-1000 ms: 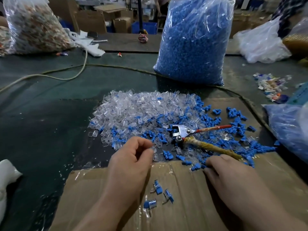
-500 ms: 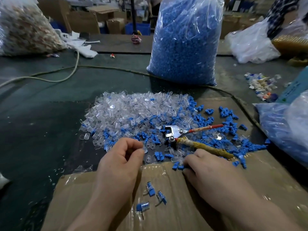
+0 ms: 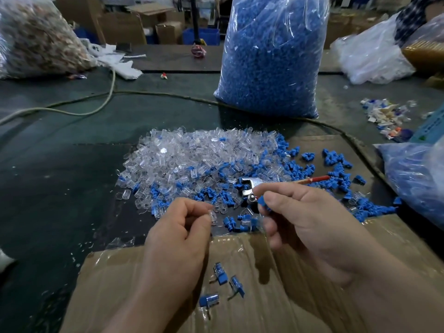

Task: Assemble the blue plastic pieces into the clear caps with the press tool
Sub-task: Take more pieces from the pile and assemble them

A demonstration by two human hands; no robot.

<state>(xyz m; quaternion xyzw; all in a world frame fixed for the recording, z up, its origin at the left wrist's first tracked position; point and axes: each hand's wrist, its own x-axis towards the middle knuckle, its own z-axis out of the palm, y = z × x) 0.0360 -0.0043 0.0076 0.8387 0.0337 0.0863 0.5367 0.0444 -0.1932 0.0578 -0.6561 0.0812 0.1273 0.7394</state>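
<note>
Two hands: raised over the near edge of the parts heap, close together but apart.
Left hand: fingers curled, thumb and forefinger pinching one clear cap.
Right hand: thumb and forefinger pinching a single blue piece, just right of the cap and not touching it.
Press tool: lying on the heap, metal head to the left, red handle pointing right, partly hidden behind the right hand.
Cap heap: clear caps piled on the dark table, beyond both hands.
Loose blue pieces: scattered along the heap's right and near sides.
Assembled pieces: three, blue inside clear, on the taped cardboard between the wrists.
Blue bag: tall, full, upright behind the heap.
</note>
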